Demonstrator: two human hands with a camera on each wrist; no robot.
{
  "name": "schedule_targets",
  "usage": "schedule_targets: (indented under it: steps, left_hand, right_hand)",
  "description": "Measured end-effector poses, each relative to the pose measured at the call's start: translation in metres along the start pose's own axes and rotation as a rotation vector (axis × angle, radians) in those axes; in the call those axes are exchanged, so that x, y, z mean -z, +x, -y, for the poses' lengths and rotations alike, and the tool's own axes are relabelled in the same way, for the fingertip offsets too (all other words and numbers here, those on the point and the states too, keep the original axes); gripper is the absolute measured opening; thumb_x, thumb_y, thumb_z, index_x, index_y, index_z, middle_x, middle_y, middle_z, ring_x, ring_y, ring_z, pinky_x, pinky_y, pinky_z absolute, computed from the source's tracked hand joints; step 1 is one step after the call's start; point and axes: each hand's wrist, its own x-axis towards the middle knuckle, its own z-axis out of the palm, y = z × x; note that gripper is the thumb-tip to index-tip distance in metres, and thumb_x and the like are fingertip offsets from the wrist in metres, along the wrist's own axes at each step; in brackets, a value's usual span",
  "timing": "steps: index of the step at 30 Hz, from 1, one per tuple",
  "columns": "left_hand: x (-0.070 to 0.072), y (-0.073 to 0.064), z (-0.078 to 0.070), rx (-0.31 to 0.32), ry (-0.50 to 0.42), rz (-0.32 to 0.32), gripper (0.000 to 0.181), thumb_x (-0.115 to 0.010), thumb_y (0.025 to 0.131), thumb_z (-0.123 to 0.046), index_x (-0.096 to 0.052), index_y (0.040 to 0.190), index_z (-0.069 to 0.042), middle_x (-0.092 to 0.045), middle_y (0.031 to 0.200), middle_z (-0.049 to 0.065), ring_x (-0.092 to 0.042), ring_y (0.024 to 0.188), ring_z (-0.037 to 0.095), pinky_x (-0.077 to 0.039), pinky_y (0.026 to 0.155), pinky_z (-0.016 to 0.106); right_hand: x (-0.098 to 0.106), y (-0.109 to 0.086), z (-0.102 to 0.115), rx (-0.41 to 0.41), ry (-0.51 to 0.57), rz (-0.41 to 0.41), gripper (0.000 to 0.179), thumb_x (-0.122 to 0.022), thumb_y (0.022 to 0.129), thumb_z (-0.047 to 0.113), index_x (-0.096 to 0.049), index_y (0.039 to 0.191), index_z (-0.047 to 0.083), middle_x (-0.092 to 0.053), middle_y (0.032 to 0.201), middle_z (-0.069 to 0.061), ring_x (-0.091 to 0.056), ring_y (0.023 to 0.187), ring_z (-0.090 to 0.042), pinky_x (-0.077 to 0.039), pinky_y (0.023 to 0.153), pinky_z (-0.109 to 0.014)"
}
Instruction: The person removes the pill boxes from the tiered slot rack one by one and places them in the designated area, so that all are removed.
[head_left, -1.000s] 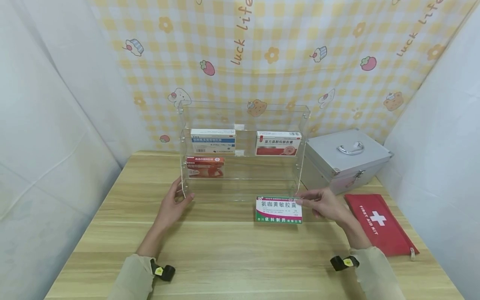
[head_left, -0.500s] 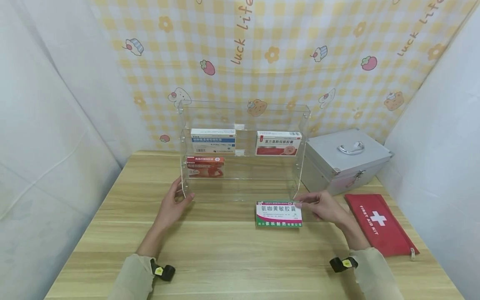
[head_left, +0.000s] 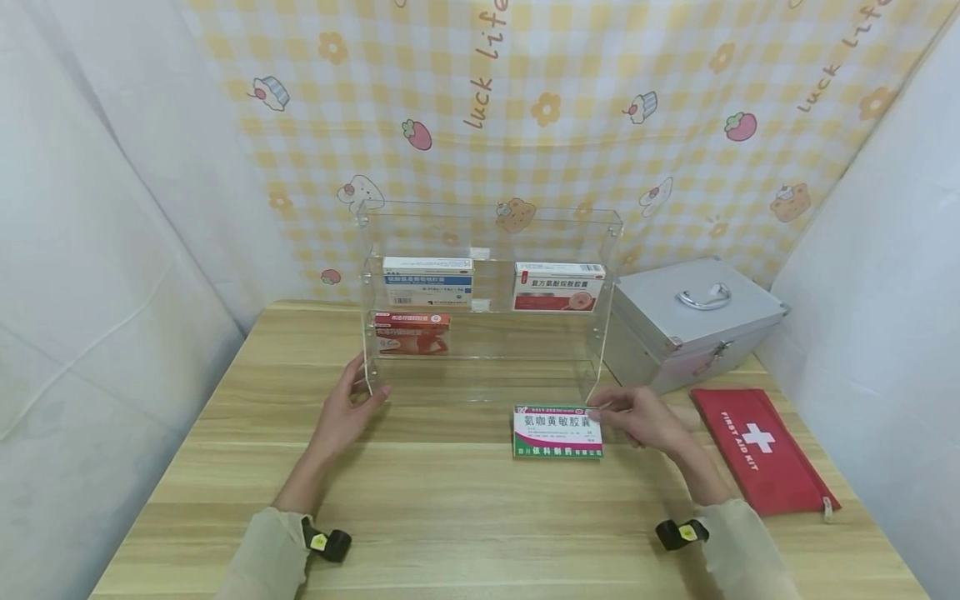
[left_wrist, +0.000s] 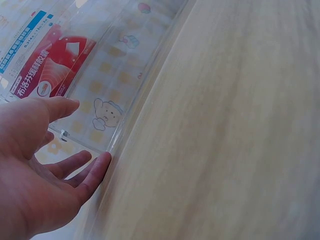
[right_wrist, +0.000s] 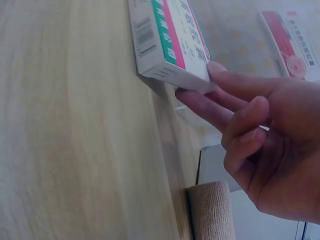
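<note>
My right hand (head_left: 637, 417) pinches the right end of a white, green and magenta medicine box (head_left: 558, 433) between thumb and fingers. Its printed face points up at me, and in the right wrist view the box (right_wrist: 172, 42) is tilted, with a shadow on the wood below it. My left hand (head_left: 351, 408) holds the lower left corner of a clear acrylic display rack (head_left: 480, 383), thumb in front and the other fingers along the outer side. On the rack stand a blue-and-white box (head_left: 427, 287), a red-and-white box (head_left: 558, 292) and a red box (head_left: 412, 335).
A silver metal case (head_left: 693, 304) with a handle stands right of the rack. A red first aid pouch (head_left: 765, 450) lies in front of it. A beige bandage roll (right_wrist: 210, 212) lies near my right hand. A checked curtain (head_left: 525, 108) hangs behind the wooden table (head_left: 465, 525).
My right hand has brought the medicine box slightly down and towards me, away from the rack's front edge. The left hand keeps its place at the rack.
</note>
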Motion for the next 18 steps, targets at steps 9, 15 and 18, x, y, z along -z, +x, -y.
schedule_targets:
  steps: [9,15,18]
  left_hand:
    - [0.0,-0.002,-0.003,-0.002,-0.01,0.006,0.074,-0.066,0.096,-0.028,-0.023,0.156,-0.023,-0.043,0.143,0.026,-0.05,0.123,0.044,-0.048,0.096,0.051]
    - [0.001,-0.001,-0.002,-0.003,-0.011,0.0,0.073,-0.066,0.096,-0.026,-0.024,0.156,-0.023,-0.043,0.144,0.025,-0.049,0.124,0.043,-0.047,0.097,0.052]
    - [0.001,0.0,0.0,0.0,-0.01,-0.002,0.073,-0.067,0.095,-0.025,-0.025,0.156,-0.022,-0.045,0.142,0.025,-0.049,0.124,0.041,-0.047,0.099,0.052]
  right_hand:
    - [-0.011,0.001,0.003,0.03,-0.124,-0.092,0.023,-0.072,0.091,0.023,-0.074,0.108,0.008,-0.071,0.094,-0.007,-0.046,0.04,-0.014,-0.042,0.034,-0.028]
    - [-0.015,0.004,0.001,0.029,-0.169,-0.107,0.021,-0.072,0.091,0.021,-0.074,0.106,0.008,-0.07,0.094,-0.006,-0.05,0.044,-0.015,-0.045,0.036,-0.029]
    - [-0.016,0.005,0.0,0.021,-0.168,-0.105,0.021,-0.073,0.09,0.022,-0.074,0.105,0.008,-0.07,0.094,-0.005,-0.053,0.046,-0.017,-0.047,0.037,-0.03]
